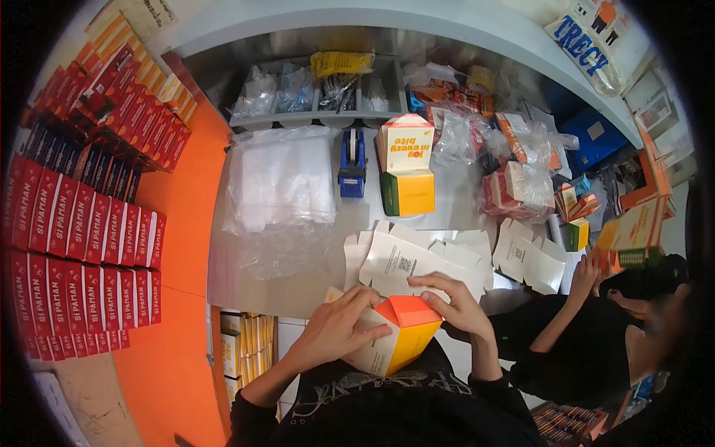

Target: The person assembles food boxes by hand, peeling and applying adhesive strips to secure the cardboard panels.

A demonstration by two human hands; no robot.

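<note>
A yellow and cream carton with a red-orange flap (407, 328) is held at a tilt in front of my body. My left hand (339, 328) grips its cream side, with the thumb lying across the front. At the opposite upper edge my right hand (456, 304) has its thumb and curled fingers against the flap; its fingertips are partly hidden. Flat white carton blanks (417, 261) lie on the table just beyond my hands. Farther back stands a folded-up yellow, green and cream carton (407, 190) with its lid raised.
A blue tape dispenser (352, 164) stands beside a stack of clear plastic bags (281, 179). Behind them sits a grey divided tray (320, 118). Rows of red boxes (82, 231) fill the left side. At right, a co-worker's hand (585, 276) holds another carton (633, 231).
</note>
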